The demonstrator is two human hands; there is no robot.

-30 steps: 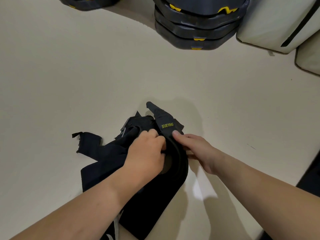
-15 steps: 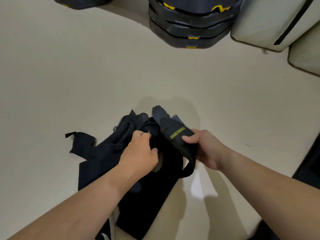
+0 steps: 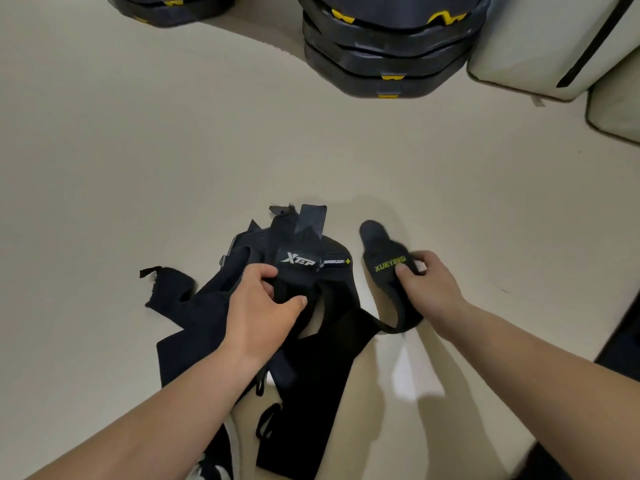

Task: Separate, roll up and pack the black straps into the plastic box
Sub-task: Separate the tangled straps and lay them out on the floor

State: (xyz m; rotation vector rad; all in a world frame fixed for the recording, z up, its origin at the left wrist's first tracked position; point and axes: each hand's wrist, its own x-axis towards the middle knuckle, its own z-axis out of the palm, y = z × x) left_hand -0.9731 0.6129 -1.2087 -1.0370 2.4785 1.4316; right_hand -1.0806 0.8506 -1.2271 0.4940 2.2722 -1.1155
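Right grip point(image 3: 429, 289) pinches the XUEYING strap point(image 3: 382, 251) just right of the pile of black straps point(image 3: 311, 358), its lower loop touching the pile. Left grip point(image 3: 263, 313) clutches the XTEP strap point(image 3: 298, 261) atop that pile.

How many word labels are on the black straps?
3: yellow XUEYING label at the right hand, white XTEP label by the left hand, small white label beside it. The pile may hide more.
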